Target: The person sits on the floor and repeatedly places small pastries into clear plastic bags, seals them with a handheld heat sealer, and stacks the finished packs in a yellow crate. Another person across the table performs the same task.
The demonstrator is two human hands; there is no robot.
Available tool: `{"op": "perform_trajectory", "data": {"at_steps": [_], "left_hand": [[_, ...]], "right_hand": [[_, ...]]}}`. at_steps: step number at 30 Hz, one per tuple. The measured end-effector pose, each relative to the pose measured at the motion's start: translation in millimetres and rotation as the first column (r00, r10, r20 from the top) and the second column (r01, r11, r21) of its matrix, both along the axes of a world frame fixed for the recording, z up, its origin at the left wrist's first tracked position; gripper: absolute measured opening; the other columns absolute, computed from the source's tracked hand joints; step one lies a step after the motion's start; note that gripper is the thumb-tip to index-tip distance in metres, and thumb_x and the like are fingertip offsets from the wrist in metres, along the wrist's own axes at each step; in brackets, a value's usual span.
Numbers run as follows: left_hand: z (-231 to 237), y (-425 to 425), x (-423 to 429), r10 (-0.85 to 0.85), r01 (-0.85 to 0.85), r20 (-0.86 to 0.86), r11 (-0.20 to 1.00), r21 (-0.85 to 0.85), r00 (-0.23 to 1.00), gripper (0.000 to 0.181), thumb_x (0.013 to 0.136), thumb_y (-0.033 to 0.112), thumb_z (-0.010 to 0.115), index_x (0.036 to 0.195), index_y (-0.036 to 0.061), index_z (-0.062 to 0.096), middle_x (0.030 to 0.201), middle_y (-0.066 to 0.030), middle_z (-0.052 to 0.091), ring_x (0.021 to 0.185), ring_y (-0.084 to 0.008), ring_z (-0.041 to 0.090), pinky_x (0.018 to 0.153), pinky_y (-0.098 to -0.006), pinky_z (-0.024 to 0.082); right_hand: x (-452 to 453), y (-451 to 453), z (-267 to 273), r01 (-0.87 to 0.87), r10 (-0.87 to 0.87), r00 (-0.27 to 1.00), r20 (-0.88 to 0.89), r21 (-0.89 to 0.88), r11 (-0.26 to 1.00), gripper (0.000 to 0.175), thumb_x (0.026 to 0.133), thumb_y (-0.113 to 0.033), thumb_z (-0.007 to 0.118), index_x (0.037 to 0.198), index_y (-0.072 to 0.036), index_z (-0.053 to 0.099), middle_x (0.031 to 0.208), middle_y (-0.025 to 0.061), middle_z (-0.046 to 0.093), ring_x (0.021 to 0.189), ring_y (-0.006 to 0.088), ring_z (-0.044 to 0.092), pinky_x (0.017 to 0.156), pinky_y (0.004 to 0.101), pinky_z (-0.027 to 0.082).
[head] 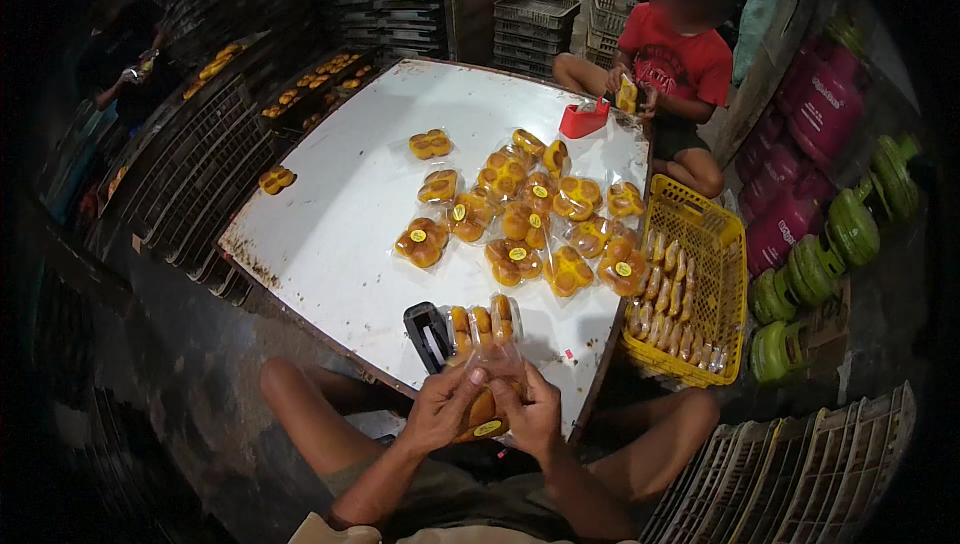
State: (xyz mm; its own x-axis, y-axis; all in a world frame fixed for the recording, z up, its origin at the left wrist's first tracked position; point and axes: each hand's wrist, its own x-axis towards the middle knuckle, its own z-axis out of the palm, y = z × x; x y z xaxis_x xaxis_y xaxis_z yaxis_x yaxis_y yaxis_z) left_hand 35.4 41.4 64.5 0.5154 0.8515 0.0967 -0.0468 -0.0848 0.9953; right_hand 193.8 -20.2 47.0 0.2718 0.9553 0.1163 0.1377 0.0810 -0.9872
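Note:
Between both hands, at the table's near edge, is a clear plastic bag holding a bread bun [480,415] with a yellow sticker. My left hand [448,403] grips the bag from the left, its thumb on the plastic. From the right, my right hand [531,407] pinches the same bag, thumb bent inward. Just beyond the fingers, several bagged buns [481,322] stand on edge in a row. Left of them lies a black tape dispenser [429,335]. Farther off, a loose group of bagged golden buns [517,221] covers the table's middle right, some with yellow stickers.
A yellow plastic crate [694,221] with rows of bagged buns stands right of the white table [330,244]. Across sits a person in red [675,56] holding a bagged bun, near a red tape dispenser [583,119]. Green gas cylinders [814,270] line the right; stacked trays [202,176] stand left.

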Motion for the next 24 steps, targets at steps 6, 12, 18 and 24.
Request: {"op": "perform_trajectory", "data": {"at_steps": [6, 12, 18, 24], "left_hand": [[4, 1, 11, 0.299, -0.181, -0.071, 0.733, 0.656, 0.952, 0.034, 0.092, 0.015, 0.077, 0.122, 0.0008, 0.071, 0.137, -0.0220, 0.061, 0.127, -0.0355, 0.059, 0.107, -0.0441, 0.045], [10, 7, -5, -0.104, 0.118, -0.335, 0.993, 0.023, 0.937, 0.026, 0.088, 0.017, 0.082, 0.107, 0.0003, 0.076, 0.095, -0.0099, 0.073, 0.086, -0.0164, 0.070, 0.075, -0.0317, 0.056], [-2, 5, 4, 0.054, -0.047, -0.209, 0.998, 0.037, 0.976, 0.022, 0.096, 0.021, 0.075, 0.101, -0.0003, 0.074, 0.091, -0.0058, 0.064, 0.080, -0.0123, 0.063, 0.075, -0.0261, 0.050], [-18, 16, -7, -0.083, 0.046, -0.133, 0.965, -0.259, 0.988, 0.017, 0.099, 0.020, 0.071, 0.098, 0.0028, 0.070, 0.101, -0.0006, 0.055, 0.092, -0.0093, 0.055, 0.083, -0.0265, 0.045]], "right_hand": [[14, 5, -10, -0.086, 0.150, 0.807, -0.571, 0.138, 0.987, 0.023, 0.100, -0.015, 0.069, 0.111, 0.005, 0.075, 0.118, 0.0122, 0.070, 0.110, 0.0145, 0.063, 0.099, 0.0296, 0.048], [23, 7, -8, -0.094, 0.103, 0.962, -0.253, 0.048, 0.994, 0.012, 0.095, -0.006, 0.073, 0.104, 0.003, 0.073, 0.106, 0.0118, 0.072, 0.102, 0.0131, 0.067, 0.090, 0.0302, 0.053], [24, 14, 7, -0.016, -0.026, 0.956, 0.292, 0.142, 0.990, 0.014, 0.090, -0.006, 0.078, 0.101, 0.002, 0.073, 0.088, 0.0095, 0.070, 0.081, 0.0158, 0.067, 0.073, 0.0295, 0.054], [40, 20, 6, -0.191, 0.138, 0.954, 0.267, 0.182, 0.965, 0.016, 0.089, -0.011, 0.079, 0.088, 0.002, 0.071, 0.075, 0.0120, 0.066, 0.061, 0.0226, 0.060, 0.060, 0.0354, 0.049]]}}
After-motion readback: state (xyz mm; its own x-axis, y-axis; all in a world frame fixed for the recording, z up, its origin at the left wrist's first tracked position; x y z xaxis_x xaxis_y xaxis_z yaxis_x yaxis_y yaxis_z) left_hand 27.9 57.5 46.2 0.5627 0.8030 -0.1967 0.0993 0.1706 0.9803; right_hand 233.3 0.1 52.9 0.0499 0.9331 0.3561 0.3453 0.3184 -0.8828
